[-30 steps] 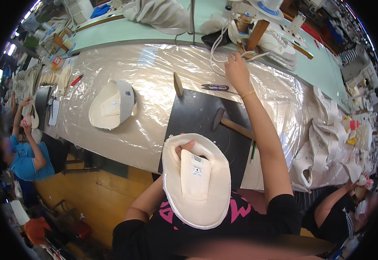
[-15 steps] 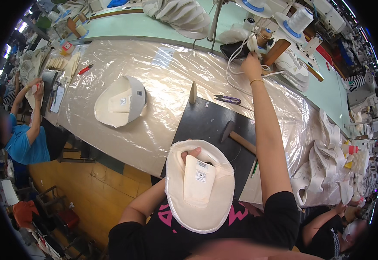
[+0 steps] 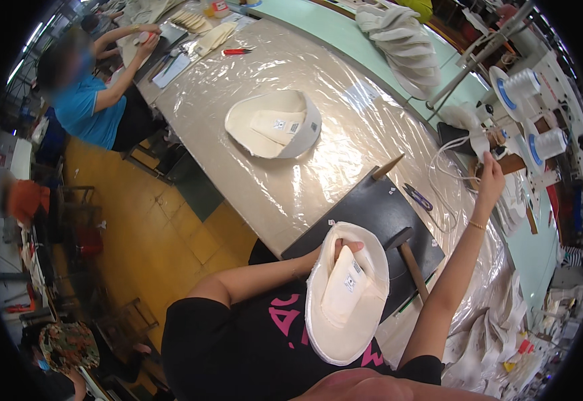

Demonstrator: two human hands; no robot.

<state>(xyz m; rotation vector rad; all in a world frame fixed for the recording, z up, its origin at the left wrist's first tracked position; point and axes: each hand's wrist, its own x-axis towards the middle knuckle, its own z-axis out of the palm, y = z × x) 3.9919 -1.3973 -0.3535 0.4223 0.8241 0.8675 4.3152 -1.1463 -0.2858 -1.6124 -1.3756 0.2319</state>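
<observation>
My left hand (image 3: 348,248) grips a cream fabric shoe upper (image 3: 318,327) near my chest. Its fingers reach inside the opening, beside the tongue (image 3: 342,284) with its printed label. My right arm stretches out to the far right, where my right hand (image 3: 490,184) is closed in a pinch beside a loop of white cord (image 3: 436,175). What the fingertips hold is too small to make out. Farther off on the plastic-covered table (image 3: 204,127) sits a second cream shoe upper (image 3: 305,134), open side up.
A black board (image 3: 311,244) carries a hammer (image 3: 412,267) and a pointed wooden piece (image 3: 388,167). Purple thread snips (image 3: 417,197) lie beside it. White thread cones (image 3: 522,87) stand at the right, stacked uppers (image 3: 402,50) at the back. A co-worker in blue (image 3: 94,100) works at far left.
The view has turned, so the table and tools appear shifted. My left hand keeps its grip on the shoe upper. My right hand stays near the cord and thread cones, still pinched.
</observation>
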